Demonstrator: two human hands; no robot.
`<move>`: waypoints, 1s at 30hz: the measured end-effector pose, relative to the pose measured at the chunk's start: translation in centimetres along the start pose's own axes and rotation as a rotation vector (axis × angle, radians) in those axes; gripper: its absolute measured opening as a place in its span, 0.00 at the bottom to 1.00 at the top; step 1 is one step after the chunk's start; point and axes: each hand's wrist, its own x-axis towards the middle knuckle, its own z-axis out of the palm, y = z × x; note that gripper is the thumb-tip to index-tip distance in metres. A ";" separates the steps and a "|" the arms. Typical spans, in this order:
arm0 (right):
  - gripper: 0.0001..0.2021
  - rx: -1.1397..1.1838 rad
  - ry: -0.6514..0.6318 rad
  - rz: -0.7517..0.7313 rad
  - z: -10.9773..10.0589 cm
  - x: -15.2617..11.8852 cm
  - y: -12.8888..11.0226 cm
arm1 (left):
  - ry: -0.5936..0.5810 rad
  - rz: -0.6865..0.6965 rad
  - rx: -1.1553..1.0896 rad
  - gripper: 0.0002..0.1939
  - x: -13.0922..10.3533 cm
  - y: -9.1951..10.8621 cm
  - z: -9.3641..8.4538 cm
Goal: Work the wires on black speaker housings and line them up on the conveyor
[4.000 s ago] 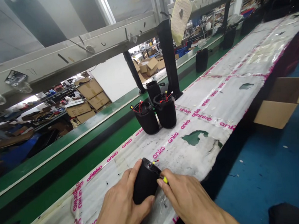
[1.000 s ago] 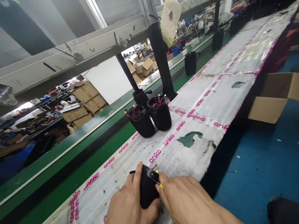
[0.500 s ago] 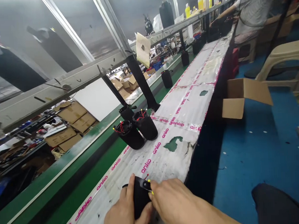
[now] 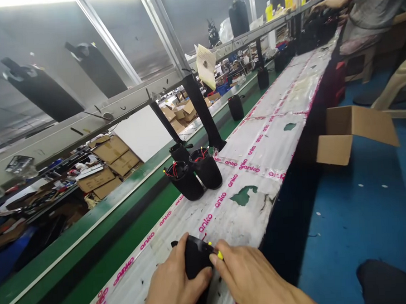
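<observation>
My left hand [image 4: 177, 278] is wrapped round a black cylindrical speaker housing [image 4: 197, 260], which lies tilted on the covered bench. At the housing's upper rim, my right hand [image 4: 248, 270] pinches a small yellow piece [image 4: 220, 255]; its exact kind is hidden by the fingers. A short red wire end shows just above the rim. Farther along the bench stand two similar black housings, a left one [image 4: 187, 182] and a right one [image 4: 207, 170], upright and open at the top, with red wires poking out. Another black housing [image 4: 179, 152] is behind them.
White film printed "anko" covers the bench [image 4: 207, 235], torn in places. Left of it runs a green conveyor [image 4: 121, 220] carrying more black housings [image 4: 235, 107]. A metal post [image 4: 202, 111] rises beyond. An open carton [image 4: 335, 149] sits right; a person [image 4: 369, 16] works far right.
The view has swung slightly left, shifting the scene rightward. Both hands remain on the housing, which is tipped a little more. More of the yellow piece shows at my right fingertips.
</observation>
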 end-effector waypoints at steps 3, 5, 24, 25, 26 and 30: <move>0.11 -0.096 -0.066 -0.003 0.9 -0.5 0.1 | 0.047 -0.017 0.089 0.40 -0.1 0.5 0.7; 0.11 -0.130 -0.071 -0.003 1.3 -0.7 0.3 | 0.070 -0.016 0.120 0.40 -0.2 0.7 1.0; 0.13 -0.436 0.209 -0.262 3.9 -2.4 1.9 | 0.080 -0.024 0.182 0.40 -0.6 1.3 1.3; 0.12 -0.437 0.214 -0.240 3.9 -2.4 1.8 | 0.077 -0.028 0.183 0.40 -0.7 1.3 1.2; 0.11 -0.429 0.216 -0.210 3.9 -2.4 1.6 | 0.071 -0.030 0.178 0.40 -0.7 1.2 1.1; 0.07 -0.427 0.208 -0.133 3.5 -2.2 1.3 | -0.007 0.010 0.028 0.42 -0.5 0.4 0.4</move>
